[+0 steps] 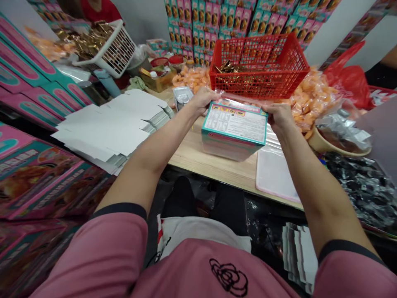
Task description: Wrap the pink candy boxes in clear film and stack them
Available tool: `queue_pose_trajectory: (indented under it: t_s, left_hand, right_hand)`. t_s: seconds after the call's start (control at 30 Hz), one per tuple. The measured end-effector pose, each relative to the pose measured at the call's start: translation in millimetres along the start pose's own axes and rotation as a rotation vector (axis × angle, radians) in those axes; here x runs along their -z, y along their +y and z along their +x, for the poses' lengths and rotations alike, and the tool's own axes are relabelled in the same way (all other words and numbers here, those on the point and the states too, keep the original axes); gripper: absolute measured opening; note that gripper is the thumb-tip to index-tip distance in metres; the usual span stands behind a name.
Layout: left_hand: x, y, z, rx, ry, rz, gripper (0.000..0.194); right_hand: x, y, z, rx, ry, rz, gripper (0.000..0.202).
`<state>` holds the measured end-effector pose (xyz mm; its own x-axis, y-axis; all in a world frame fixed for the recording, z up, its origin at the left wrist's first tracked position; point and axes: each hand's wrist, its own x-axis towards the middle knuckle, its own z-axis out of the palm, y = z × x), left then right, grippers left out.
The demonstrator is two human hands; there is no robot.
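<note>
A teal and pink printed box point(235, 125) stands tilted on the wooden table in front of me, its text panel facing up. Clear plastic film point(238, 98), apparently a bag around the box, stretches along its far edge. My left hand point(204, 99) is closed on the film at the far left corner. At the far right corner my right hand point(281, 116) is closed as well, its fingers pinching the film beside the box. Part of the fingertips on both hands is hidden. Flat clear bags point(274, 171) lie under and beside my right forearm.
A red basket point(259, 74) with gold packets stands behind the box, among orange packets point(313, 97). White flattened cartons point(105, 120) are stacked at left, near a tilted white basket point(116, 49). Black packets point(359, 186) and a tan bowl point(339, 142) sit at right. Printed boxes point(34, 169) rise at left.
</note>
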<state>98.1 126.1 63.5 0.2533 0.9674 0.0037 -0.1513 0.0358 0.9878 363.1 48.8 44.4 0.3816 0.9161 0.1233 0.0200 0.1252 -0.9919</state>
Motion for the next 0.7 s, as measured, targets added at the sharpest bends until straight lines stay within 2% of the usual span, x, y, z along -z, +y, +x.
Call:
queue_pose_trajectory:
  t_s: [0.1, 0.17, 0.3, 0.43, 0.53, 0.7]
  left_hand:
    - [3.7, 9, -16, -0.136, 0.025, -0.016, 0.007]
    - [11.5, 0, -42, -0.201, -0.032, 0.023, 0.007]
    - [34.9, -45, -110, -0.347, -0.247, 0.196, 0.015]
    - [51.1, -88, -163, -0.321, -0.299, 0.243, 0.011]
    - [53.8, -103, -178, -0.301, -0.298, 0.242, 0.012]
    - [53.8, -108, -178, -0.373, -0.299, 0.216, 0.011]
  right_hand:
    - [5, -7, -17, 0.212, -0.036, -0.067, 0.018]
    - [10, 2, -45, 0.296, -0.057, -0.102, 0.016]
    - [20, 42, -121, 0.363, -0.1, -0.119, 0.009]
    - [28, 76, -183, 0.368, -0.133, -0.245, 0.007]
    - [30, 89, -203, 0.374, -0.082, -0.239, 0.005]
    - [29, 93, -202, 0.375, -0.089, -0.17, 0.003]
